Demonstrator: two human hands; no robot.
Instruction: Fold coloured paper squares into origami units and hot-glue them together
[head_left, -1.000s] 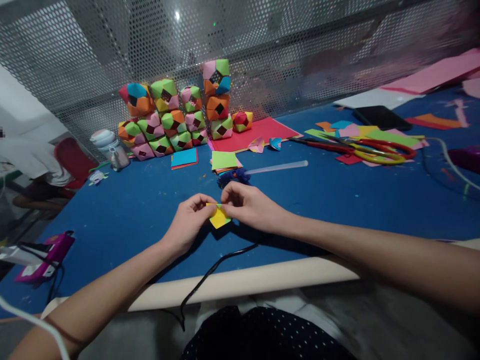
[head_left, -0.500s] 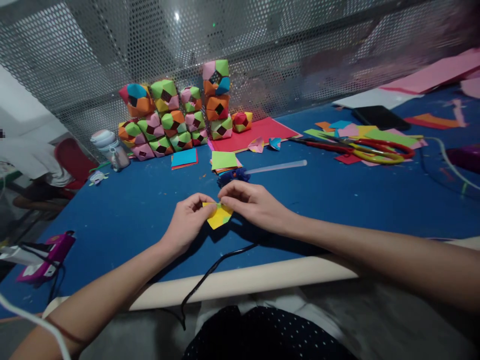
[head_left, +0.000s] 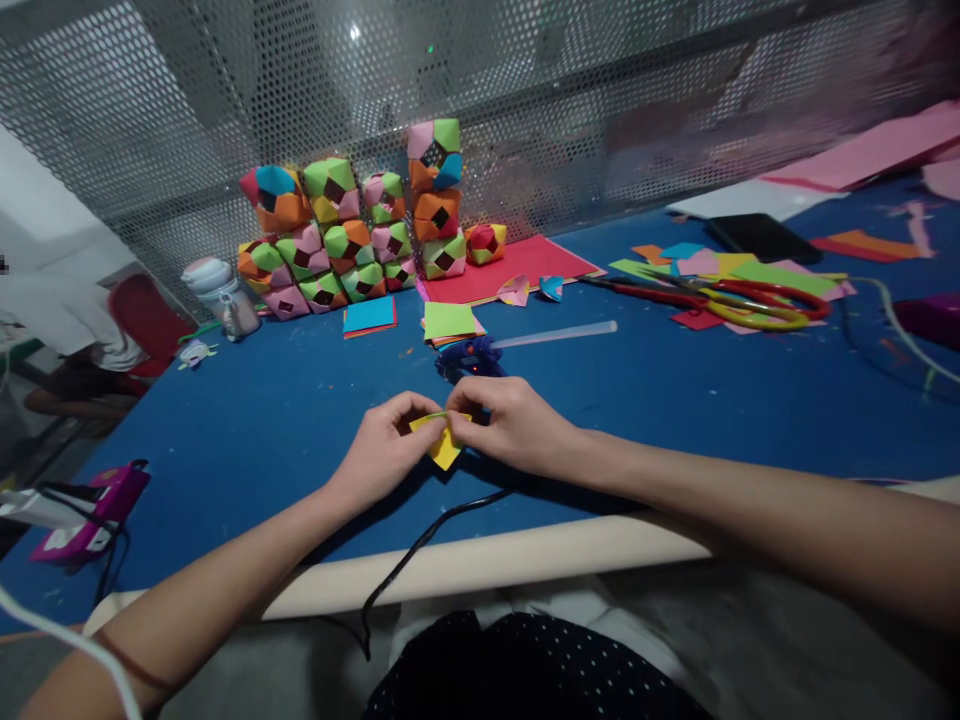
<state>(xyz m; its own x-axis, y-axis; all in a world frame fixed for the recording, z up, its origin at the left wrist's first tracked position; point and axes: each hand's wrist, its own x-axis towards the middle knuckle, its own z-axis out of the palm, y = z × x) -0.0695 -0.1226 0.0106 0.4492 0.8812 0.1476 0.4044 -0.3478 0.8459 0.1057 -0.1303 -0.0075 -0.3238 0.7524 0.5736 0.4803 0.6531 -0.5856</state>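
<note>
Left hand point(head_left: 391, 445) and right hand point(head_left: 517, 428) are closely pinching yellow paper point(head_left: 445, 455), seemingly only part-folded. Assembled paper balls point(head_left: 336, 238) are standing behind.

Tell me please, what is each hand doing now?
Left hand: closed, pinching the yellow paper.
Right hand: closed, pinching the same paper near its top edge.

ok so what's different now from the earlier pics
Both hands, left and right, have shifted slightly toward the person, bringing the yellow paper with them; more of the blue glue gun shows. Nothing was let go. The scissors and stacked paper shapes stayed put.
</note>
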